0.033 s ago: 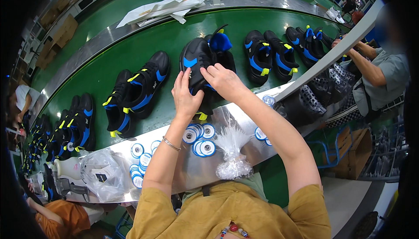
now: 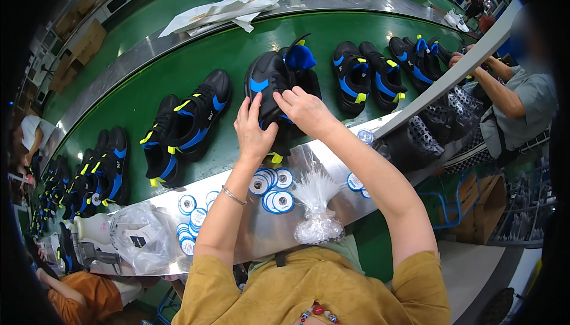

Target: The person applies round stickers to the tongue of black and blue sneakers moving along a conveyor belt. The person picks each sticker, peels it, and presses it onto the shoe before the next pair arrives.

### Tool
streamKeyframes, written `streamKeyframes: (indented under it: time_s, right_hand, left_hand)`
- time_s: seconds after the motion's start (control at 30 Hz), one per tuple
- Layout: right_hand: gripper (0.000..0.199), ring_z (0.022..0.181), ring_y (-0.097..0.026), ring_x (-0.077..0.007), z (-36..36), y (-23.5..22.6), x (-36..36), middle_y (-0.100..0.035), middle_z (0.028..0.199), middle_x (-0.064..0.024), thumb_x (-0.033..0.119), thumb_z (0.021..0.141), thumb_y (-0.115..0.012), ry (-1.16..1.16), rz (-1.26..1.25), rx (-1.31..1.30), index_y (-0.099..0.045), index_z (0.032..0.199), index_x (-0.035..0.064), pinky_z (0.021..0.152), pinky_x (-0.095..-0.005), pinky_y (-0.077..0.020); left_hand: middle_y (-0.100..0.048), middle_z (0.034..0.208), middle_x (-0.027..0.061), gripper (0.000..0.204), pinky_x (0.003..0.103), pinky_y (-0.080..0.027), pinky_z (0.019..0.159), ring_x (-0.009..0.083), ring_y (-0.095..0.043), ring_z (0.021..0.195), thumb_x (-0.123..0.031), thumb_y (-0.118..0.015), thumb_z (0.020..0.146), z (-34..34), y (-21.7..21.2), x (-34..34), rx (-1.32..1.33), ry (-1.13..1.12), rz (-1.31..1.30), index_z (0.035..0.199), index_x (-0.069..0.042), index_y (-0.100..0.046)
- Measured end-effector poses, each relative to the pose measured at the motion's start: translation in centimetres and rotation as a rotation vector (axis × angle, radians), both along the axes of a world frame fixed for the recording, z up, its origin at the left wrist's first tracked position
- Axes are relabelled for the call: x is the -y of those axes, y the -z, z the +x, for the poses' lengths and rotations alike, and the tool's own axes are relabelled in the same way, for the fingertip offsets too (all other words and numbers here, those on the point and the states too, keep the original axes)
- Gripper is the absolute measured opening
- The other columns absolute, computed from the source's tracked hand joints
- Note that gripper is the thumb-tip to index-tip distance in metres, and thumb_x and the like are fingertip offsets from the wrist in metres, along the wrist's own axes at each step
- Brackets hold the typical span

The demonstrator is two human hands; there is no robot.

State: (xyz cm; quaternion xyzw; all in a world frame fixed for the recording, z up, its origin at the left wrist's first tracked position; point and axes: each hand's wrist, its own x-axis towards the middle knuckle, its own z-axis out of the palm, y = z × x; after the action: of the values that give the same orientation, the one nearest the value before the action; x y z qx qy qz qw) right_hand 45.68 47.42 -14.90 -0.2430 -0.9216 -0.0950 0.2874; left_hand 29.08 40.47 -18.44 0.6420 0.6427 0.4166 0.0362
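A black sneaker with a blue side patch [image 2: 265,71] is on the green belt in front of me, toe pointing away. My left hand [image 2: 254,133] grips its left side near the heel, fingers along the side and thumb toward the back. My right hand [image 2: 306,111] has its fingers bent together on the sneaker's right side by the laces; whether they pinch something small is hidden. Just right of it stands a second sneaker, its blue-lined tongue [image 2: 300,57] pulled up. Below my hands, round blue-and-white tags [image 2: 282,201] and a bundle of clear plastic strands [image 2: 317,197] rest on the metal ledge [image 2: 249,242].
More black-and-blue sneakers [image 2: 205,108] line the belt on both sides. A clear plastic bag [image 2: 139,245] lies at the ledge's left. White sheets [image 2: 228,11] lie on the far rim. A slanted pale post [image 2: 451,75] stands at right, before a co-worker [image 2: 510,102].
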Motion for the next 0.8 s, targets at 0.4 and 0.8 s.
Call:
streamKeyframes:
  time_s: [0.4, 0.8]
  right_hand:
    - [0.046, 0.084, -0.055, -0.0232, -0.9, 0.5, 0.1, -0.057, 0.091, -0.0087, 0.005, 0.072, -0.061, -0.016, -0.020, -0.029, -0.059, 0.117, -0.0034, 0.074, -0.0291, -0.0512]
    - [0.015, 0.089, -0.058, -0.0267, 1.1, 2.6, 0.9, -0.063, 0.086, -0.0080, 0.017, 0.080, -0.062, 0.236, -0.244, -0.025, -0.062, 0.091, 0.0078, 0.073, -0.0411, -0.0448]
  left_hand:
    - [-0.041, 0.138, 0.0302, 0.063, 0.049, -0.032, 0.104, 0.0425, -0.040, 0.129, -0.014, -0.064, 0.073, -0.9, 0.9, -0.2, -0.092, -0.046, -0.038, 0.134, -0.012, -0.053]
    - [-0.059, 0.122, 0.0276, 0.054, 0.036, -0.042, 0.098, 0.0370, -0.057, 0.115, -0.010, -0.057, 0.083, -7.8, 1.3, -3.3, 0.228, -0.191, -0.230, 0.133, 0.007, -0.046]
